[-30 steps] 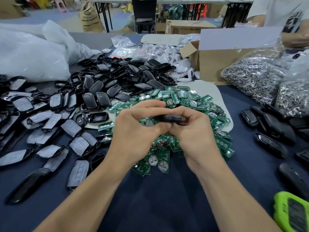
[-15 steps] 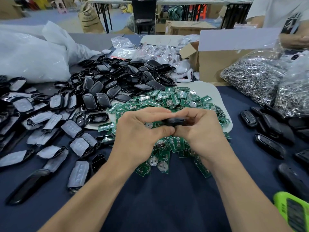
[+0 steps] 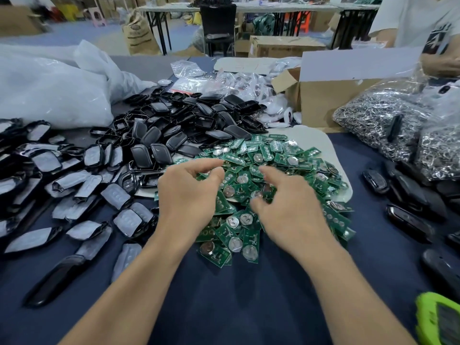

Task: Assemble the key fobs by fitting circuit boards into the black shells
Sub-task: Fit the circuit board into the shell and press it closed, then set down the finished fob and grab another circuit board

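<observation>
A heap of green circuit boards (image 3: 278,155) with round silver cells lies on a pale mat in the middle of the table. Loose black shells (image 3: 174,130) are piled behind and to its left. My left hand (image 3: 189,195) hovers over the heap's left side with loosely curled fingers and holds nothing. My right hand (image 3: 288,207) is a hand's width away, its bent fingertips down among the boards, also empty. A blurred black key fob (image 3: 395,128) shows in front of the bag of metal rings at the right.
Assembled black fobs (image 3: 410,220) lie along the right. Bags of metal rings (image 3: 378,125) and an open cardboard box (image 3: 323,100) stand at back right. Film-covered shell halves (image 3: 82,185) spread to the left, a white plastic bag (image 3: 49,90) behind them. A green device (image 3: 438,319) sits bottom right. Another person (image 3: 423,28) is at the far right.
My hands held a black fob together between them; now they have parted and are empty. A black fob now appears blurred at the right, over the ring bag.
</observation>
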`<action>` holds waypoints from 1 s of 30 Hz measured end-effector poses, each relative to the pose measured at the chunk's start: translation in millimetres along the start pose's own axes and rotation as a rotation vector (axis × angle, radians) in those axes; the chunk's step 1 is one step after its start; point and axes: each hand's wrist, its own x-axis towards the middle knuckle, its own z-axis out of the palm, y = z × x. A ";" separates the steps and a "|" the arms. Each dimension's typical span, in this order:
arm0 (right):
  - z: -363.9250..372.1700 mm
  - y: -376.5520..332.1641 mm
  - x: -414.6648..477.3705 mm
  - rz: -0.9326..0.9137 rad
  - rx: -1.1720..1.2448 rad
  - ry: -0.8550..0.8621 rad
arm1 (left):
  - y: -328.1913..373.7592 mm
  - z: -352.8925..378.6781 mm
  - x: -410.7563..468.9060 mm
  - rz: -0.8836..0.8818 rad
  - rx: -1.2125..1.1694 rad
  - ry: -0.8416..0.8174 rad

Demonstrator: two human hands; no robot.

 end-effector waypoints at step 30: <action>5.7 1.6 4.7 0.069 0.745 0.211 | 21.5 19.0 100.4 0.095 0.225 -0.327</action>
